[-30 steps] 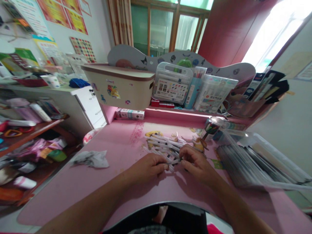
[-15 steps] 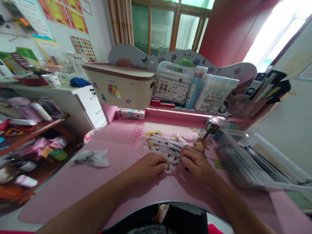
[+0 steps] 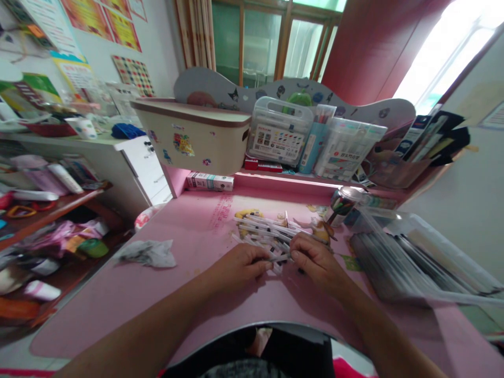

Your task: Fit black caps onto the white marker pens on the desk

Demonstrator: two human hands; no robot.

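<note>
Between my two hands, low on the pink desk (image 3: 189,294), one white marker (image 3: 280,258) lies crosswise, long axis left to right. My left hand (image 3: 240,268) and right hand (image 3: 315,262) each pinch an end, equally near. Just behind it sits the marker pile (image 3: 260,231).

head cam | 1 view | looks forward-down, close over pink desk (image 3: 189,294)

A loose pile of white pens (image 3: 263,233) with dark caps lies crisscrossed on the pink desk, at twelve o'clock from the hands; one pen (image 3: 280,258) lies crosswise at the pile's six o'clock edge.
</note>
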